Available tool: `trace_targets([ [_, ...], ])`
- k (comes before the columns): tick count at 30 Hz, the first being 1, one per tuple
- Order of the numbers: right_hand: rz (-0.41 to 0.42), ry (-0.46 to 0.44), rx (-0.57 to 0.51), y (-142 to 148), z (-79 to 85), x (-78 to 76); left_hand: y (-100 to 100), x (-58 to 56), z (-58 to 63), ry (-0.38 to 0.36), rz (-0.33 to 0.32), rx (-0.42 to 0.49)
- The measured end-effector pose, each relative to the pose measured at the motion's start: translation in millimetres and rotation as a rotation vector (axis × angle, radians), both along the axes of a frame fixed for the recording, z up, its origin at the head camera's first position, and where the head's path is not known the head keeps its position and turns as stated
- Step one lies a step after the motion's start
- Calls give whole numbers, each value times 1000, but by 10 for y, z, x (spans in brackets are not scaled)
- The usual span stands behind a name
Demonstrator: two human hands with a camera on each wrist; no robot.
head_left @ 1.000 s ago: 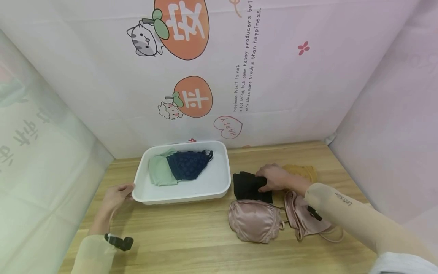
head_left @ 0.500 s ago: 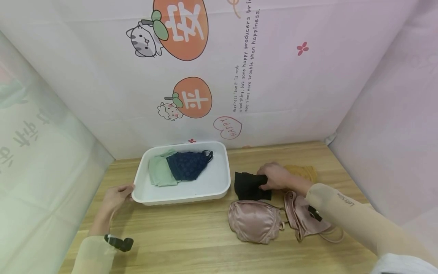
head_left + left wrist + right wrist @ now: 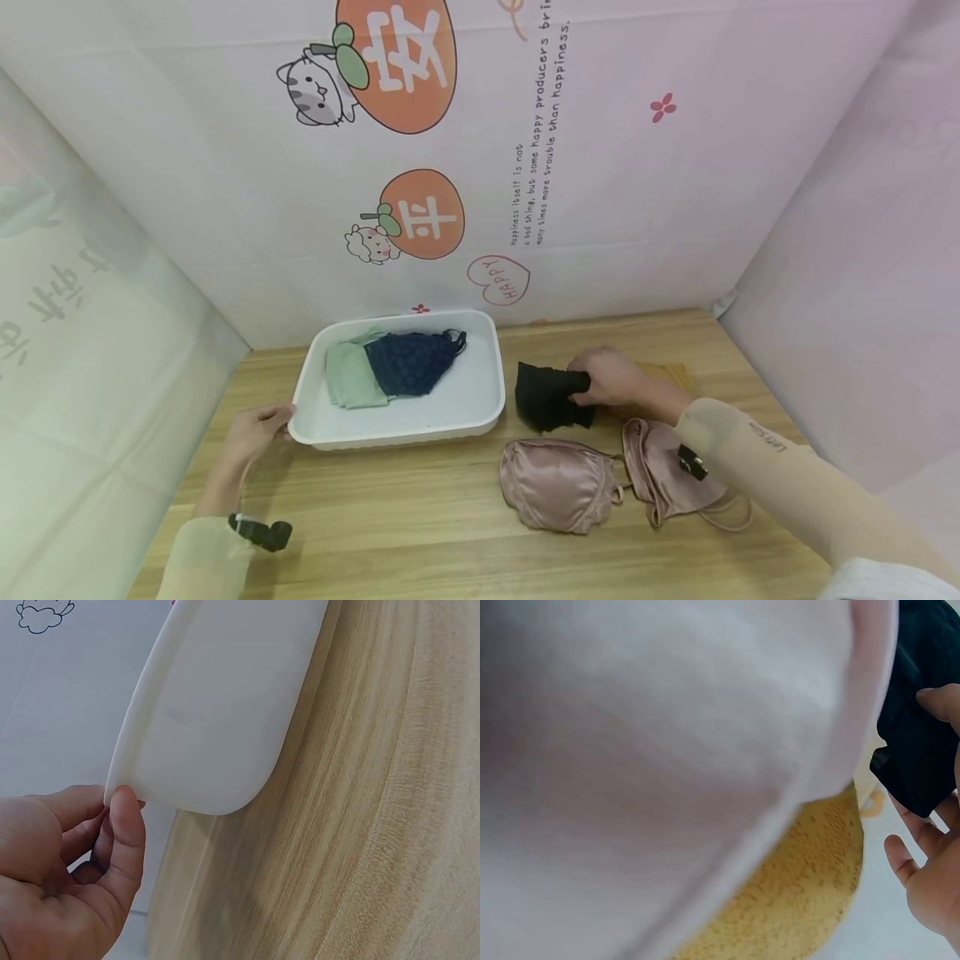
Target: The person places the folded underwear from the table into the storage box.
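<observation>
My left hand (image 3: pixel 258 429) pinches the near left corner of a white plastic tray (image 3: pixel 405 435); the left wrist view shows thumb and fingers (image 3: pixel 127 832) on its rim. Inside the tray lie a folded pale green garment (image 3: pixel 352 377) and a navy patterned garment with thin straps (image 3: pixel 414 364). To the tray's right, my right hand (image 3: pixel 611 382) pinches a folded black piece of clothing (image 3: pixel 550 398) by its right side, its near edge hanging uneven. Thumb and fingers hold the same dark cloth (image 3: pixel 922 750) in the right wrist view.
Two pink satin garments with straps, a rounded one (image 3: pixel 558 485) and a looser one (image 3: pixel 667 475), lie nearer on the wooden table (image 3: pixel 390 525). A mustard garment (image 3: pixel 671 375) is partly behind my right hand. Printed cloth walls (image 3: pixel 615 208) stand around the table.
My right hand has shifted slightly up and right, lifting the black garment, whose near edge has drawn away from the rounded pink one. My left hand and the tray stay put.
</observation>
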State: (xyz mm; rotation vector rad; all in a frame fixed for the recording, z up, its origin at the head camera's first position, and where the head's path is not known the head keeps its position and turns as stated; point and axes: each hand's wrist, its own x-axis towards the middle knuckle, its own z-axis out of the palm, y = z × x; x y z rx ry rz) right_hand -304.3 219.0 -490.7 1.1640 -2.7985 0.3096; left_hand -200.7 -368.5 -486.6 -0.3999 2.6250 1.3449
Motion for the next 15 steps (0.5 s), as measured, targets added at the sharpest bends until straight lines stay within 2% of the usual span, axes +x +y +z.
trace_targets([
  [10, -58, -67, -21, 20, 187, -69, -1, 17, -11, 7, -9, -13],
  [15, -85, -55, -4, 18, 294, -87, 4, 10, -2, 10, -9, -8],
])
